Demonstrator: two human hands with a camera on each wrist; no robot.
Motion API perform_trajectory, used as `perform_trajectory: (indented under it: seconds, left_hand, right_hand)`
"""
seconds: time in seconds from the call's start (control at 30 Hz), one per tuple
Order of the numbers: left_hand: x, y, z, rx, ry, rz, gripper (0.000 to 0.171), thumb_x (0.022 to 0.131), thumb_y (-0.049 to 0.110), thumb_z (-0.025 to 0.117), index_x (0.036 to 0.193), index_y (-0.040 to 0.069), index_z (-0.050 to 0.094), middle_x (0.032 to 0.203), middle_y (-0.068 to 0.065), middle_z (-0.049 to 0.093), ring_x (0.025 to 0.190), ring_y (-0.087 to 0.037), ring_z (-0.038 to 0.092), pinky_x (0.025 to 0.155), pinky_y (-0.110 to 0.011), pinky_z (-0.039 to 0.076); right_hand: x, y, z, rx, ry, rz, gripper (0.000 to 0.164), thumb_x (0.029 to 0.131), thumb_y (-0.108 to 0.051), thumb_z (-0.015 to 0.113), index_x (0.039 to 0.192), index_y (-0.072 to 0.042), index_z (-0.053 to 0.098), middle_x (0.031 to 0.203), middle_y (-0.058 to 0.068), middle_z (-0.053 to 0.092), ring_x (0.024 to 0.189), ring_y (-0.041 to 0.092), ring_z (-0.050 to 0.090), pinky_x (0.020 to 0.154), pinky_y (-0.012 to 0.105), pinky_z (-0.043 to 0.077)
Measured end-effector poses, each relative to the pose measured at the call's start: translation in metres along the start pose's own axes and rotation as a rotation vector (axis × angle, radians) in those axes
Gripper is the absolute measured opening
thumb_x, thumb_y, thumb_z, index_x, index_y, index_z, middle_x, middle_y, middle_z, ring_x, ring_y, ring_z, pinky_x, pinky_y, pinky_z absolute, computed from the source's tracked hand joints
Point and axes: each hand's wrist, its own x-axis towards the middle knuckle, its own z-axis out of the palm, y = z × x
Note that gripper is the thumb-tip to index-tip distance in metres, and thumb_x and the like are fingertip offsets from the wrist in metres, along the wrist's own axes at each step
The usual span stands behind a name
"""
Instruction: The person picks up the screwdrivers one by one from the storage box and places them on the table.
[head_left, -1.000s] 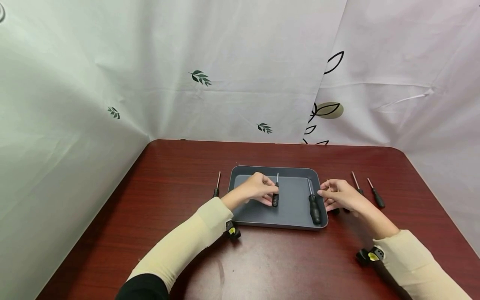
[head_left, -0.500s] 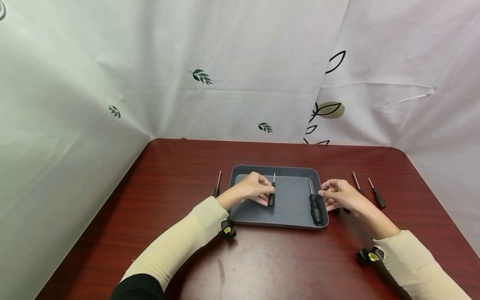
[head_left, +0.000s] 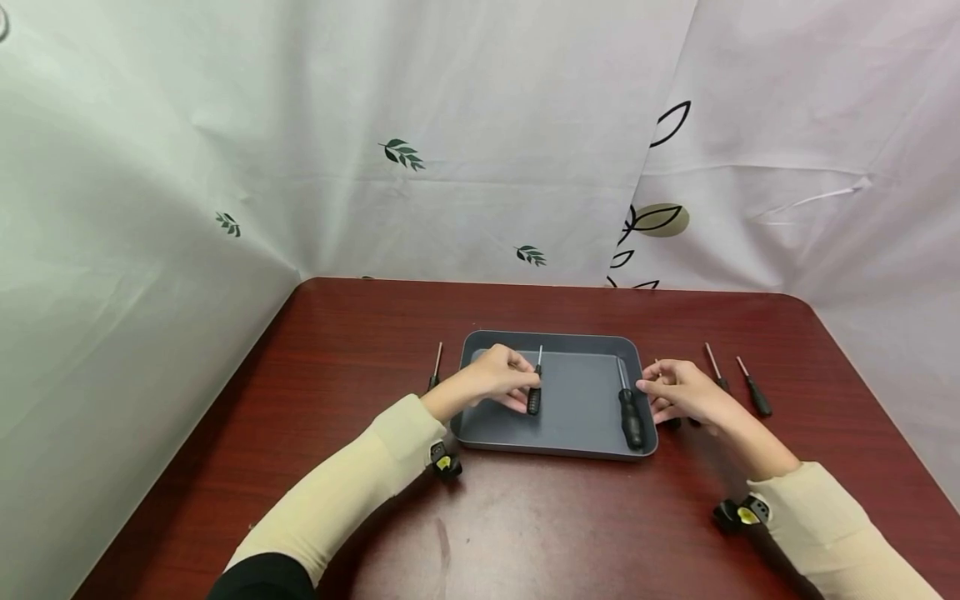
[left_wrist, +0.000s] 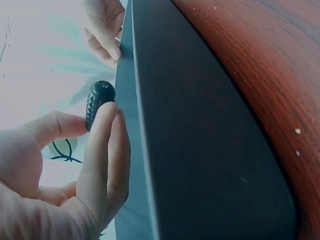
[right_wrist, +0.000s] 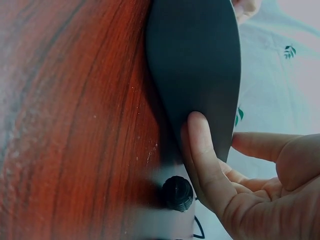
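My left hand [head_left: 501,377] pinches a small screwdriver by its ribbed black handle [head_left: 534,402], over the left-middle part of a grey tray [head_left: 581,400]. The shank points away from me. In the left wrist view, thumb and fingers grip that handle [left_wrist: 100,102] above the tray's wall [left_wrist: 200,125]. Whether the screwdriver touches the tray floor I cannot tell. My right hand [head_left: 682,390] holds the tray's right side, thumb at the rim and fingers against the outer wall [right_wrist: 200,60]. A larger black-handled screwdriver [head_left: 631,421] lies inside along the right side.
Right of the tray, a screwdriver with a black handle [head_left: 757,398] and another screwdriver [head_left: 712,360] lie on the red-brown table [head_left: 555,525]. A handle end [right_wrist: 177,193] sits close beside my right fingers. One more screwdriver [head_left: 437,365] lies left of the tray, partly behind my forearm.
My left hand has moved a little left over the tray, carrying the small screwdriver with it. My right hand stays at the tray's right side.
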Motion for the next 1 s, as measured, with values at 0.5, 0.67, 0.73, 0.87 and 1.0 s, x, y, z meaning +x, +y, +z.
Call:
perform_trajectory:
  seconds: [0.5,0.67,0.73,0.87,1.0]
  left_hand:
    - [-0.013,-0.004,-0.027,-0.009,0.002,0.012,0.028,0.094,0.001,0.067,0.119,-0.010,0.061,0.099,-0.019,0.068,0.070,-0.019,0.069,0.068,-0.035,0.063]
    - [-0.016,-0.007,-0.035,-0.018,0.027,-0.008,0.029,0.094,0.001,0.068,0.119,-0.010,0.061,0.098,-0.018,0.067,0.069,-0.019,0.069,0.067,-0.034,0.063]
    - [-0.017,-0.008,-0.038,-0.022,0.031,-0.008,0.028,0.094,0.002,0.068,0.118,-0.011,0.061,0.096,-0.017,0.067,0.068,-0.018,0.068,0.067,-0.034,0.063]
    - [-0.019,-0.010,-0.042,-0.031,0.039,-0.009,0.028,0.094,0.001,0.068,0.117,-0.011,0.061,0.094,-0.016,0.066,0.068,-0.018,0.067,0.067,-0.035,0.063]
    - [-0.022,-0.011,-0.046,-0.034,0.049,-0.017,0.026,0.093,0.001,0.068,0.115,-0.011,0.061,0.092,-0.015,0.066,0.066,-0.018,0.067,0.067,-0.034,0.063]
  right_hand:
    - [0.001,-0.001,0.003,0.007,0.021,0.004,0.037,0.102,-0.004,0.055,0.125,0.020,0.039,0.087,0.009,0.059,0.067,0.015,0.060,0.060,0.034,0.062]
    - [0.001,-0.002,0.004,0.011,0.018,0.006,0.037,0.102,-0.003,0.055,0.125,0.020,0.039,0.088,0.009,0.059,0.067,0.015,0.060,0.060,0.033,0.062]
    - [0.000,-0.002,0.003,0.004,0.016,0.006,0.037,0.102,-0.003,0.055,0.125,0.020,0.039,0.089,0.009,0.060,0.067,0.015,0.060,0.060,0.034,0.062]
    - [0.001,-0.001,0.003,-0.008,0.015,-0.009,0.036,0.102,-0.003,0.055,0.124,0.020,0.039,0.089,0.010,0.059,0.067,0.016,0.059,0.059,0.034,0.062]
    - [0.002,-0.001,0.004,-0.012,0.017,-0.018,0.034,0.101,-0.001,0.055,0.122,0.020,0.040,0.088,0.010,0.058,0.066,0.015,0.059,0.059,0.034,0.062]
